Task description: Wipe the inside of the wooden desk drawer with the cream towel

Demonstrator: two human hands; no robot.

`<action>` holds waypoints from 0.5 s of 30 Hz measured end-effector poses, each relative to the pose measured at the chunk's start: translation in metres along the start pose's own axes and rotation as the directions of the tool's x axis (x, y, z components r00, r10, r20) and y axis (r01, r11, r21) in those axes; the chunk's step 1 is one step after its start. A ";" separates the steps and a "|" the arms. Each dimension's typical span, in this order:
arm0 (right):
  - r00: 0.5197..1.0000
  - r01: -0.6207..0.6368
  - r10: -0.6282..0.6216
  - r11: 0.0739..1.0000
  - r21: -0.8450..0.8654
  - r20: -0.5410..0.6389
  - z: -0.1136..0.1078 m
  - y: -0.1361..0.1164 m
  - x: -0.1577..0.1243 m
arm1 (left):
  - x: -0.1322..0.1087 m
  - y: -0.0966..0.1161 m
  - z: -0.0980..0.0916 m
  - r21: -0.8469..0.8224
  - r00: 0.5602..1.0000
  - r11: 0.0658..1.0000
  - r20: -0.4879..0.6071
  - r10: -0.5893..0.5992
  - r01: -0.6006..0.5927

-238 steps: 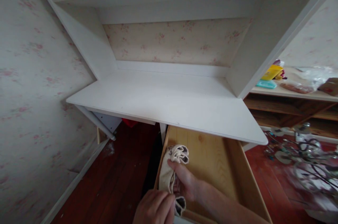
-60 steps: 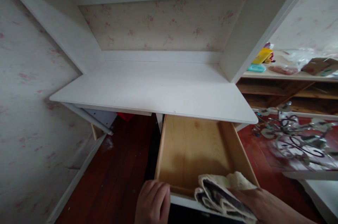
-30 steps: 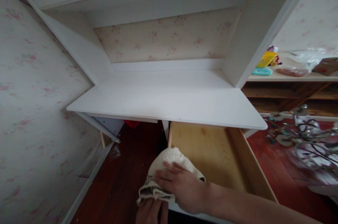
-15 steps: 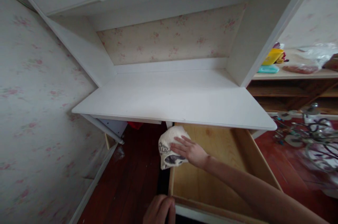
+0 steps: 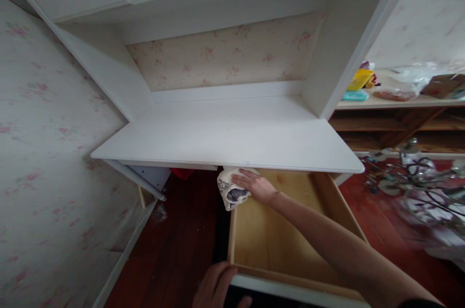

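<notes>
A pulled-out wooden drawer [image 5: 276, 245] sits under a white desk top [image 5: 232, 136]. My right hand [image 5: 254, 186] reaches far into it and presses a crumpled cream cloth with dark print [image 5: 231, 191] against the top of the drawer's left wall, just below the desk edge; the fingers lie closed over the cloth. My left hand [image 5: 216, 291] rests on the drawer's front left corner, fingers curled over the edge.
A floral wallpapered wall stands at the left. Dark red floorboards [image 5: 174, 250] lie below. At the right, a wooden shelf unit [image 5: 399, 124] carries a yellow item, bags and a box; a tangled metal lamp fixture [image 5: 417, 177] lies on the floor.
My right hand slid the cloth along the drawer's left wall from the front toward the back, up under the desk edge. My left hand stayed at the front corner.
</notes>
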State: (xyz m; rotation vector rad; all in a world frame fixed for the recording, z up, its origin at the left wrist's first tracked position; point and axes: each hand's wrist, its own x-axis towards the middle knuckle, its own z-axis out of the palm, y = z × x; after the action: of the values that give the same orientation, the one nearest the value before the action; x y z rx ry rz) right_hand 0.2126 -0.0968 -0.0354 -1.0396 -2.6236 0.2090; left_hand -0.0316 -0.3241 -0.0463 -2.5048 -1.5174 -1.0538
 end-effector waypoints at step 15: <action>0.599 -0.435 0.778 0.516 0.738 -0.190 -0.223 -0.029 -0.120 | 0.114 -0.017 -0.004 -0.008 0.904 0.958 0.329 0.273 -0.286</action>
State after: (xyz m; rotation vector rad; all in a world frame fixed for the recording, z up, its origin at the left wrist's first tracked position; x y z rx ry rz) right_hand 0.3521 -0.1957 0.1533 -1.4856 -1.3893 0.8015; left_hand -0.0138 -0.2281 0.0149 -2.8643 -1.1626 -0.5814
